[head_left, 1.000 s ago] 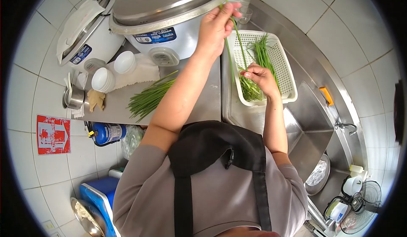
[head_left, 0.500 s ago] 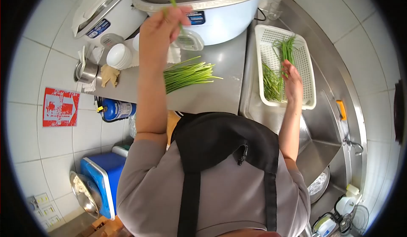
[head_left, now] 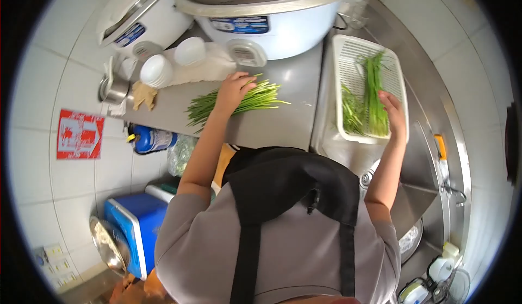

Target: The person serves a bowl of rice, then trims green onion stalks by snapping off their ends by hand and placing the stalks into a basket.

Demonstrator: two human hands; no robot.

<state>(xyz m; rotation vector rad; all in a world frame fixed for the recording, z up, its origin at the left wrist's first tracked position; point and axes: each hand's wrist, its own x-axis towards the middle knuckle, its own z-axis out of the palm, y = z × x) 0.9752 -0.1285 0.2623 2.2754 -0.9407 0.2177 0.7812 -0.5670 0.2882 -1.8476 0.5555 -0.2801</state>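
Observation:
A loose pile of long green garlic chives [head_left: 255,98] lies on the steel counter. My left hand [head_left: 235,91] rests on top of this pile, its fingers slightly bent and apart. On the right, a white perforated basket [head_left: 348,46] holds a long bunch of chives [head_left: 373,81] and a shorter, looser clump of greens [head_left: 352,111]. My right hand [head_left: 395,111] is at the basket's right side, with its fingertips against the long bunch; its fingers are extended and its thumb is hidden.
A large rice cooker [head_left: 293,29] stands behind the pile, with another cooker [head_left: 157,27] to its left. White bowls [head_left: 156,70], a metal pot [head_left: 115,91] and a cloth [head_left: 144,96] sit at the counter's left. Right of the counter is a steel sink [head_left: 418,190].
My left hand has come down from in front of the cooker, where it held up green stems, onto the pile. The long bunch now lies further down the basket; my right hand has shifted right.

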